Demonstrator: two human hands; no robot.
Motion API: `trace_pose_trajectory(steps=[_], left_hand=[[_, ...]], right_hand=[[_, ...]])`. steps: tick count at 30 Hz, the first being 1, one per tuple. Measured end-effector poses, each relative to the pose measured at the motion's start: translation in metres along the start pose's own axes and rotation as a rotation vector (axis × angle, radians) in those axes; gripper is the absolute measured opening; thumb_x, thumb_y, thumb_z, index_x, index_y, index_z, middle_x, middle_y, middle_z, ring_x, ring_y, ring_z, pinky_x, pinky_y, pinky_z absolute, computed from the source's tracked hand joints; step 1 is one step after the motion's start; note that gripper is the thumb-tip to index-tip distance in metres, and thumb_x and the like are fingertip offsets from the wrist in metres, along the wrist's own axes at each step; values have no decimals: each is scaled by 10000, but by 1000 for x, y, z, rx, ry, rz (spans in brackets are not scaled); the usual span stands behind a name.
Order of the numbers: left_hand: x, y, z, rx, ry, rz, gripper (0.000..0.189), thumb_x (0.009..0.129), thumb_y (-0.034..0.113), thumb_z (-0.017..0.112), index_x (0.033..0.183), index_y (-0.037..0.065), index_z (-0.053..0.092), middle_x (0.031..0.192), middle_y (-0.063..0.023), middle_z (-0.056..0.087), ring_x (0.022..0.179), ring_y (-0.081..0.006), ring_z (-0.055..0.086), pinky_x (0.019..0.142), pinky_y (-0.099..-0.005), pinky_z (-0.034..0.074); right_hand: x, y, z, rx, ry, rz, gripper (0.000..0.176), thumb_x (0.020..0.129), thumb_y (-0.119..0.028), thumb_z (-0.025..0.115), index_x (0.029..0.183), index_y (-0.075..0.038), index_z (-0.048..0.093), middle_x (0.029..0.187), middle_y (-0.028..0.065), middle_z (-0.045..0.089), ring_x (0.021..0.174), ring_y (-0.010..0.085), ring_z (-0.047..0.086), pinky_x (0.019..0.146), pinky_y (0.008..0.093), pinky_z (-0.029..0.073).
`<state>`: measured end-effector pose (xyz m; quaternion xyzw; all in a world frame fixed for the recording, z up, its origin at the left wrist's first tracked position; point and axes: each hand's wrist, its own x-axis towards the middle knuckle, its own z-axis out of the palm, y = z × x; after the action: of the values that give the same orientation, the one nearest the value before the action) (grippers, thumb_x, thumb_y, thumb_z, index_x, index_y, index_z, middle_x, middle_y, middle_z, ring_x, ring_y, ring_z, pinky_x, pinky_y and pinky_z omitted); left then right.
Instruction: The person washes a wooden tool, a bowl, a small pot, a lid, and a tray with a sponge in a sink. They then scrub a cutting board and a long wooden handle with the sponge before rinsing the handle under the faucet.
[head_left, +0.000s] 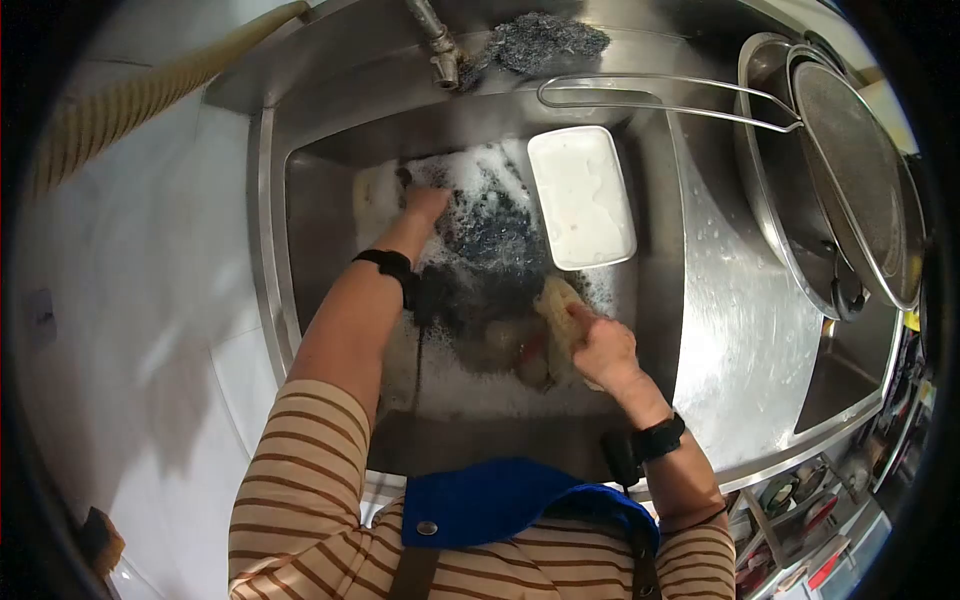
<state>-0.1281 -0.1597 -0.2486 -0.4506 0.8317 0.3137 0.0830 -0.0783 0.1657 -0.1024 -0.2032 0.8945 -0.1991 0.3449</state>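
Observation:
My right hand [605,350] is closed around a pale yellow scrubbing cloth [557,308], its lower part at the surface of the soapy water. My left hand [428,205] reaches into the foam on the left side of the sink [400,435]; its fingers are under the suds and hidden. Between the hands the water [490,240] is dark and foamy, and I cannot make out what lies beneath. A white rectangular tub [583,198] holding whitish suds sits up and to the right of my hands.
A tap [442,65] hangs over the sink's far edge, beside a grey steel-wool scourer [550,42]. On the right drainboard [720,350] rest a large metal bowl [765,190] and a long-handled strainer [860,170]. A ribbed hose [150,95] runs along the upper left.

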Motion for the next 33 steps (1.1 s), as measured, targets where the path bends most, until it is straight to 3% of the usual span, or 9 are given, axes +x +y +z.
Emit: trace_pose_trajectory(steps=[1, 6, 10, 14, 18, 22, 27, 32, 33], left_hand=[[3, 7, -13, -438, -352, -390, 631, 777, 263, 610, 1284, -5, 346, 1328, -179, 354, 1226, -340, 327, 967, -471, 298], [12, -10, -13, -427, -301, -282, 591, 790, 330, 611, 1255, 27, 409, 1260, -151, 437, 1185, -294, 386, 939, -465, 336], [-49, 52, -76, -436, -645, -106, 406, 804, 277, 589, 1093, -1, 526, 1045, -122, 569, 917, -247, 551, 771, -419, 440], [-112, 76, -108, 194, -584, 259, 321, 812, 244, 567, 915, -60, 577, 854, -163, 613, 773, -211, 586, 666, -371, 453], [-183, 56, -161, 56, -202, 724, 216, 840, 161, 526, 916, -38, 563, 694, -154, 540, 618, -187, 568, 567, -325, 437], [-240, 53, -193, -5, -34, 656, 123, 822, 109, 532, 843, -11, 543, 669, -186, 546, 587, -317, 543, 570, -344, 419], [-257, 41, -188, -292, 182, 720, 109, 824, 91, 538, 868, -7, 559, 635, -112, 560, 552, -174, 549, 535, -302, 429], [-278, 33, -208, -575, 104, 652, 96, 829, 60, 535, 871, -20, 567, 661, -41, 572, 540, -97, 527, 467, -251, 440], [-284, 34, -212, -590, 146, 684, 88, 828, 48, 536, 868, -24, 568, 667, -27, 569, 540, -77, 519, 450, -238, 444]], right_hand=[[3, 1, 1, 4, 2, 4, 445, 690, -122, 543, 1135, -110, 524, 898, 185, 611, 863, 326, 589, 768, 399, 464], [10, -6, -7, 26, -8, 30, 497, 648, -83, 526, 1142, -133, 520, 970, 188, 597, 889, 342, 573, 791, 404, 456], [11, -14, -8, 31, -24, -3, 486, 670, -110, 538, 1155, -113, 504, 946, 194, 582, 899, 339, 567, 806, 381, 450], [3, -31, -4, 44, 41, -3, 499, 662, -86, 543, 1159, -98, 506, 920, 188, 594, 887, 342, 570, 797, 392, 451], [-24, -43, -22, 120, 103, 12, 508, 655, -67, 543, 1161, -78, 498, 919, 195, 593, 878, 345, 572, 792, 399, 452], [-53, -59, -23, 147, 338, -77, 532, 656, -54, 548, 1181, -61, 462, 924, 208, 587, 867, 350, 572, 762, 405, 461], [-87, -125, 6, 237, 493, -444, 585, 643, -22, 570, 1202, -5, 399, 950, 208, 549, 825, 376, 550, 716, 424, 459], [-79, -72, 29, 66, -137, 75, 440, 748, -95, 568, 1167, -14, 465, 1028, 188, 580, 946, 293, 577, 804, 370, 452], [-91, -57, 31, 212, 91, 66, 387, 757, -131, 564, 1121, -11, 515, 964, 200, 601, 921, 309, 586, 799, 367, 453]])
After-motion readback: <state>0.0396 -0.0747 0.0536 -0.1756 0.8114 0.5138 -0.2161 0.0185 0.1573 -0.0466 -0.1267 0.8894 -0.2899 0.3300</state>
